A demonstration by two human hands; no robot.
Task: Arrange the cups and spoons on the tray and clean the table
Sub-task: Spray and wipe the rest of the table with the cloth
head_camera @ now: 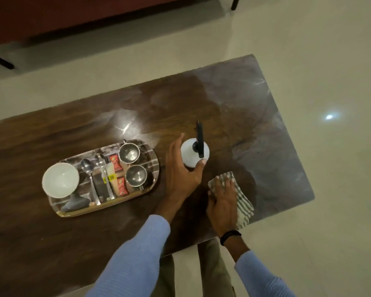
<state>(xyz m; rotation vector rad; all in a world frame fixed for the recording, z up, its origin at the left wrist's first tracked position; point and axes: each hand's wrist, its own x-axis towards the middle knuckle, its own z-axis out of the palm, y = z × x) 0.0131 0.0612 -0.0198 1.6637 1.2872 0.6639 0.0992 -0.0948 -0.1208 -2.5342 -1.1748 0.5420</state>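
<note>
An oval tray (152, 156) lies on the dark wooden table (51, 136). On it stand two steel cups (129, 153) (136, 175), two spoons (86, 166) (100, 160), a white bowl (60, 182) and red sachets (115, 162). My left hand (181, 174) curls around a white spray bottle (194, 152) with a black nozzle, standing upright just right of the tray. My right hand (223, 200) presses flat on a green-and-white checked cloth (243, 202) near the table's front right edge.
The table's right end (266, 125) looks paler and glossy. A dark red sofa (73, 16) with black legs stands beyond the table. Cream floor tiles (330, 61) surround the table. My legs show below its front edge.
</note>
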